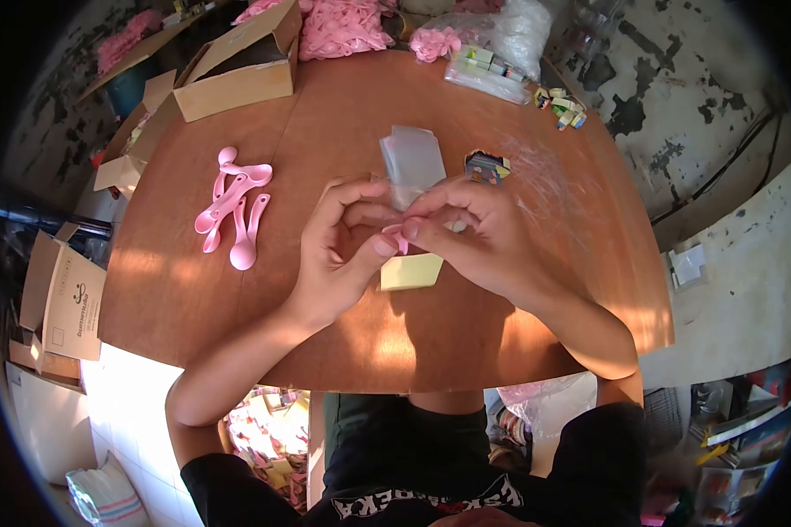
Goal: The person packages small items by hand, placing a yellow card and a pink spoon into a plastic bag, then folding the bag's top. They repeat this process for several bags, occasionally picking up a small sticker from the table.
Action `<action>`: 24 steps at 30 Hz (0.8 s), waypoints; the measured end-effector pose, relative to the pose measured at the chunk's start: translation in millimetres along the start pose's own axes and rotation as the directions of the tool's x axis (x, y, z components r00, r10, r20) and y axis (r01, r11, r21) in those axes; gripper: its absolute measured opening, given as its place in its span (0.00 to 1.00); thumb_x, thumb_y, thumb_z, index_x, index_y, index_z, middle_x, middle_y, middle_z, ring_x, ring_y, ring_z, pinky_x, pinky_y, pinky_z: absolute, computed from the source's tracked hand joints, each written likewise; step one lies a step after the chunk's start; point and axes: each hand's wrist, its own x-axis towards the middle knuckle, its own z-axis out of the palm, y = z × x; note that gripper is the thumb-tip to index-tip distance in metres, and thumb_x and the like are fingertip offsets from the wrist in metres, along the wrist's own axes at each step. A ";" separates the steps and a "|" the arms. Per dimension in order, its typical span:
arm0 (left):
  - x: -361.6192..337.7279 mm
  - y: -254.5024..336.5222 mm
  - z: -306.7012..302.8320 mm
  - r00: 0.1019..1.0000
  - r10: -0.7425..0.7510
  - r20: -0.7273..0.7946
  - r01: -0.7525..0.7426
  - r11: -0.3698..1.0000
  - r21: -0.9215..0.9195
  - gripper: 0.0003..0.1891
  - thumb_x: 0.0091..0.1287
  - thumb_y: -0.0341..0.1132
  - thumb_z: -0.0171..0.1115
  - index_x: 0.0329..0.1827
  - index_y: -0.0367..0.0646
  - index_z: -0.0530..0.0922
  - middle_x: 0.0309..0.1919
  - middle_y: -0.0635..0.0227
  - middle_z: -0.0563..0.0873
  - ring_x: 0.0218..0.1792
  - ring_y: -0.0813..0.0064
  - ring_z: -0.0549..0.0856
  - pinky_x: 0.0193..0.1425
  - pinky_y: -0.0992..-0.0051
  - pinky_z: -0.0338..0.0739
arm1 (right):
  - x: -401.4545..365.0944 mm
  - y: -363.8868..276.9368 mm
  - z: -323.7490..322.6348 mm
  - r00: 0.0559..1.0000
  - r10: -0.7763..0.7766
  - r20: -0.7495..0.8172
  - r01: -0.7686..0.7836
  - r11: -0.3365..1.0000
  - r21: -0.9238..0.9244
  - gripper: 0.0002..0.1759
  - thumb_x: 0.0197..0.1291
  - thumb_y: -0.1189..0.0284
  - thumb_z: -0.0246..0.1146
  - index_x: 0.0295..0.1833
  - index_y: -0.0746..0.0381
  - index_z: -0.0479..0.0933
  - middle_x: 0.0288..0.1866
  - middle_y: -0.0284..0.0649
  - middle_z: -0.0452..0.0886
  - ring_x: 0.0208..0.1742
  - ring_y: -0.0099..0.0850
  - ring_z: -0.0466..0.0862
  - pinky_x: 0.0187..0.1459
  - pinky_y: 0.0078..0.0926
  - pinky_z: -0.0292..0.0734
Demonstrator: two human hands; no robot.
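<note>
My left hand (343,237) and my right hand (476,230) meet over the middle of the table, both closed in a pinch. Between their fingertips is a small pink plastic piece (401,237), the same colour as the spoons and mostly covered by the fingers. Just under it lies a pale yellow block of paper or card (411,273). Beyond the fingers sits a stack of clear plastic bags (415,156). To the left, several pink measuring spoons (243,250) lie crossed in a loose pile. A small stack of printed cards (486,167) rests beyond my right hand.
An open cardboard box (237,88) stands at the back left. Pink pieces fill a large bag (343,31) at the far edge. Small packets (561,107) and a wrapped plastic bundle (486,75) sit at the back right. Thin clear film (545,180) is scattered on the right.
</note>
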 end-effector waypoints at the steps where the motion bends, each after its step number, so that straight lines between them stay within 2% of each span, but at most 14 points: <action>1: 0.3 -1.9 -4.0 1.000 0.005 -0.011 -0.005 1.000 0.006 0.20 0.71 0.34 0.62 0.61 0.35 0.70 0.59 0.59 0.71 0.53 0.70 0.80 0.54 0.72 0.79 | 4.9 -6.9 -2.4 1.000 -0.005 0.013 0.005 1.000 0.001 0.08 0.58 0.73 0.70 0.40 0.65 0.83 0.40 0.36 0.86 0.39 0.24 0.84 0.41 0.21 0.77; 2: 0.8 -4.5 -8.6 0.998 0.050 -0.037 -0.048 0.997 0.060 0.24 0.70 0.37 0.62 0.64 0.36 0.67 0.61 0.59 0.69 0.58 0.68 0.77 0.60 0.68 0.74 | 8.4 -15.0 -7.4 0.948 -0.310 -0.075 0.303 0.948 -0.098 0.06 0.57 0.75 0.70 0.39 0.65 0.83 0.38 0.37 0.85 0.37 0.23 0.83 0.39 0.21 0.77; 3: 0.8 -5.0 -11.7 0.994 0.095 -0.057 -0.089 0.990 0.113 0.28 0.70 0.41 0.62 0.67 0.36 0.64 0.62 0.59 0.67 0.62 0.65 0.73 0.66 0.64 0.70 | 10.6 -19.0 -9.1 0.797 -0.590 -0.132 0.558 0.801 -0.216 0.05 0.56 0.77 0.70 0.38 0.64 0.83 0.36 0.37 0.85 0.35 0.23 0.82 0.38 0.21 0.76; 5: -0.6 -2.6 -9.5 0.990 0.117 -0.083 -0.105 0.985 0.138 0.29 0.70 0.44 0.60 0.67 0.35 0.63 0.62 0.58 0.68 0.65 0.64 0.70 0.72 0.60 0.62 | 11.4 -16.5 -6.6 0.796 -0.576 -0.186 0.538 0.814 -0.216 0.05 0.54 0.79 0.70 0.38 0.64 0.84 0.34 0.37 0.84 0.33 0.22 0.81 0.35 0.21 0.75; 7: 1.5 -2.8 -9.5 0.994 0.081 -0.073 -0.068 0.982 0.176 0.28 0.70 0.39 0.62 0.67 0.36 0.64 0.61 0.58 0.71 0.64 0.65 0.72 0.70 0.63 0.65 | 14.6 -14.5 -9.5 0.947 -0.322 -0.012 0.303 0.903 -0.303 0.06 0.60 0.79 0.66 0.43 0.68 0.81 0.37 0.39 0.83 0.41 0.26 0.82 0.49 0.28 0.78; 8: 3.3 -1.7 -9.5 0.993 0.091 -0.075 -0.076 0.981 0.179 0.28 0.70 0.39 0.62 0.67 0.36 0.64 0.61 0.58 0.71 0.64 0.65 0.72 0.70 0.63 0.65 | 16.1 -8.9 -8.8 0.944 -0.330 -0.007 0.312 0.900 -0.305 0.06 0.60 0.79 0.66 0.43 0.68 0.81 0.37 0.39 0.83 0.41 0.26 0.82 0.49 0.28 0.78; 10: 2.8 -0.1 -5.7 0.996 -0.081 0.033 0.080 0.996 0.028 0.27 0.68 0.35 0.64 0.67 0.37 0.65 0.60 0.59 0.74 0.62 0.68 0.74 0.69 0.65 0.66 | 16.9 6.2 -5.3 0.941 -0.327 -0.085 0.304 0.929 -0.211 0.06 0.56 0.78 0.69 0.40 0.65 0.83 0.33 0.38 0.85 0.33 0.21 0.82 0.35 0.19 0.76; 11: 2.2 1.0 -2.3 0.981 -0.184 0.057 0.188 0.980 -0.066 0.25 0.67 0.30 0.66 0.65 0.36 0.68 0.54 0.62 0.81 0.57 0.73 0.79 0.64 0.69 0.73 | 14.3 9.0 -3.1 0.941 -0.328 -0.081 0.306 0.929 -0.209 0.06 0.56 0.78 0.69 0.40 0.65 0.83 0.33 0.38 0.85 0.33 0.21 0.82 0.35 0.19 0.76; 14: 0.3 -1.7 0.0 0.946 -0.308 0.106 0.316 0.945 -0.080 0.23 0.65 0.28 0.67 0.62 0.35 0.71 0.49 0.65 0.84 0.51 0.76 0.83 0.57 0.73 0.77 | 7.9 7.5 1.4 0.997 -0.015 -0.074 0.022 0.995 0.092 0.07 0.59 0.75 0.69 0.41 0.67 0.83 0.36 0.35 0.86 0.36 0.19 0.83 0.41 0.17 0.78; 18: -2.0 -2.5 -1.0 0.939 -0.317 0.131 0.313 0.948 0.055 0.24 0.64 0.26 0.68 0.62 0.35 0.71 0.48 0.64 0.85 0.50 0.75 0.84 0.56 0.74 0.78 | 11.7 -7.4 -2.7 0.998 0.029 -0.052 -0.026 0.997 0.069 0.07 0.59 0.75 0.69 0.41 0.67 0.83 0.36 0.37 0.86 0.37 0.20 0.83 0.41 0.19 0.78; 20: -0.8 -0.1 -0.2 0.934 -0.321 0.155 0.309 0.946 0.095 0.26 0.64 0.28 0.69 0.63 0.35 0.70 0.51 0.62 0.84 0.53 0.73 0.83 0.60 0.72 0.76 | 15.0 -14.2 -12.7 0.981 -0.192 -0.011 0.189 0.973 -0.131 0.07 0.58 0.76 0.69 0.40 0.67 0.83 0.36 0.39 0.86 0.38 0.22 0.84 0.43 0.22 0.78; 22: 1.1 0.6 0.7 0.998 0.018 0.063 -0.031 0.978 0.208 0.30 0.63 0.31 0.70 0.66 0.35 0.68 0.58 0.58 0.80 0.62 0.69 0.77 0.69 0.66 0.69 | 9.8 -26.1 -15.5 0.951 -0.270 -0.150 0.259 0.962 -0.090 0.06 0.58 0.76 0.68 0.40 0.67 0.83 0.35 0.40 0.85 0.38 0.23 0.84 0.43 0.22 0.78; 23: 2.0 0.3 -0.6 0.998 0.016 0.061 -0.029 0.978 0.208 0.30 0.63 0.31 0.70 0.66 0.35 0.68 0.58 0.58 0.80 0.62 0.69 0.77 0.69 0.66 0.69 | 8.1 -31.5 -15.8 0.898 -0.334 -0.286 0.331 0.942 -0.059 0.06 0.58 0.77 0.68 0.40 0.67 0.83 0.35 0.41 0.85 0.38 0.24 0.84 0.43 0.23 0.77; 24: 2.7 -0.5 -2.0 0.999 0.026 0.035 -0.033 0.978 0.206 0.32 0.62 0.33 0.71 0.67 0.36 0.67 0.60 0.57 0.78 0.65 0.68 0.74 0.71 0.65 0.65 | 10.9 -34.6 -13.2 0.939 -0.261 -0.223 0.256 0.965 -0.050 0.06 0.58 0.77 0.67 0.39 0.67 0.84 0.35 0.41 0.85 0.38 0.25 0.83 0.42 0.22 0.76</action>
